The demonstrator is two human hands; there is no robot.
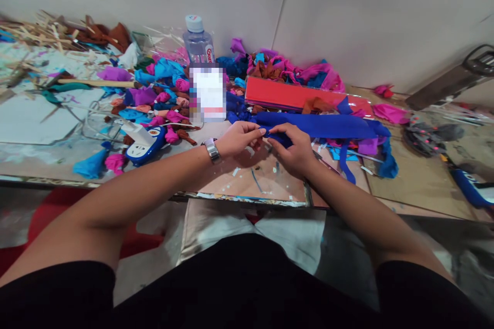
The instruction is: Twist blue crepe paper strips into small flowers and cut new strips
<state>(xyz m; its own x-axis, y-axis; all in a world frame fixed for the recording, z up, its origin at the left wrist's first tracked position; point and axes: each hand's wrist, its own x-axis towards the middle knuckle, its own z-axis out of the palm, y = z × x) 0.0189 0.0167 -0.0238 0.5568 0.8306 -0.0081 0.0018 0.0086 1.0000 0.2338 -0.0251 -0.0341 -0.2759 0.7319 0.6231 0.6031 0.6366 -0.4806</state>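
Note:
Over the front middle of the table, my left hand (240,140) pinches the end of a dark blue strip (283,139) that looks like crepe paper. My right hand (294,150) has its fingers curled round the same strip, close beside the left fingertips. Part of the strip is hidden under the right fingers. Just behind the hands lies a long, flat blue sheet (335,126) of similar material. Rolled blue pieces (237,113) lie behind my left hand.
A phone with a blurred screen (209,93) leans before a plastic bottle (198,41). Many coloured paper rosettes (162,97) spread leftwards around a blue-white power socket (145,146). A red packet (293,93) lies behind the blue sheet; a dark grey netted bundle (424,136) sits right.

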